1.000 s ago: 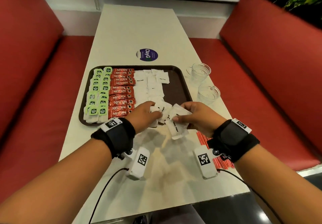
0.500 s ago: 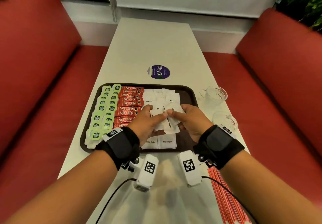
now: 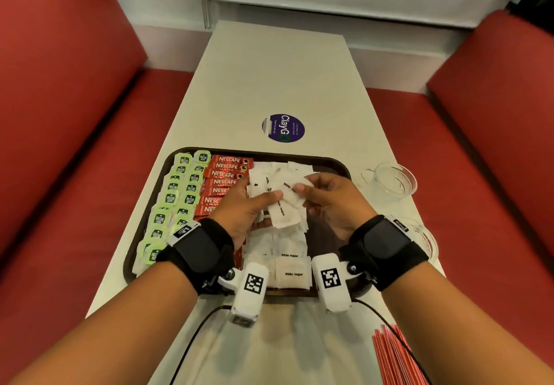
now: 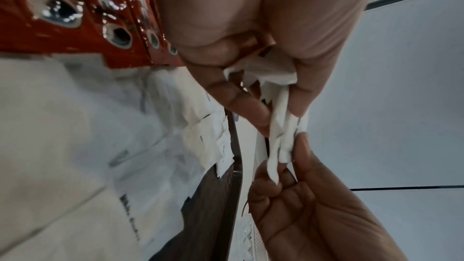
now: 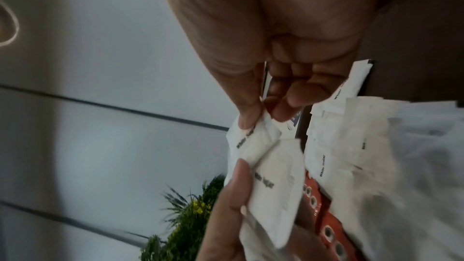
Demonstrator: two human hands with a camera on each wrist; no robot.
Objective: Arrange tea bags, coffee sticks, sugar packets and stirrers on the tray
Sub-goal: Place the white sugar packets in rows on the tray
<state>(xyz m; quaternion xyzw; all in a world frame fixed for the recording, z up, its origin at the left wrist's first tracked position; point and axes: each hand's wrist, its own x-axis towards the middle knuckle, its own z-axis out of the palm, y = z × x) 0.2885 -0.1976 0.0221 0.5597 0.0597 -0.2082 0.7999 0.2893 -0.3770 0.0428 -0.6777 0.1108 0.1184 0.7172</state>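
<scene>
left of the left hand (image 3: 242,213), green-tagged tea bags (image 3: 175,192) lie in two columns along the tray's (image 3: 335,165) left edge, and red coffee sticks (image 3: 226,174) lie stacked in a column just beside them, partly under that hand's knuckles. the left hand hovers over the tray's middle, thumb and fingers curled round a small bunch of white sugar packets (image 3: 283,209), the thumb pressed on top. in the left wrist view the packets stand edge-on between its thumb and fingers. more sugar packets marked "white sugar" (image 3: 292,273) lie flat on the tray below and beyond both hands, touching the coffee sticks on their left. the right hand (image 3: 332,204) meets the left over the tray and pinches the far end of one packet of the same bunch between thumb and forefinger, its other fingers curled in. right of the right hand, off the tray, two clear glass cups (image 3: 392,180) stand on the pale surface (image 3: 269,78). nearer the person, to the right of the right wrist, a bundle of red stirrers (image 3: 392,354) lies on the surface, well apart from the tray.
</scene>
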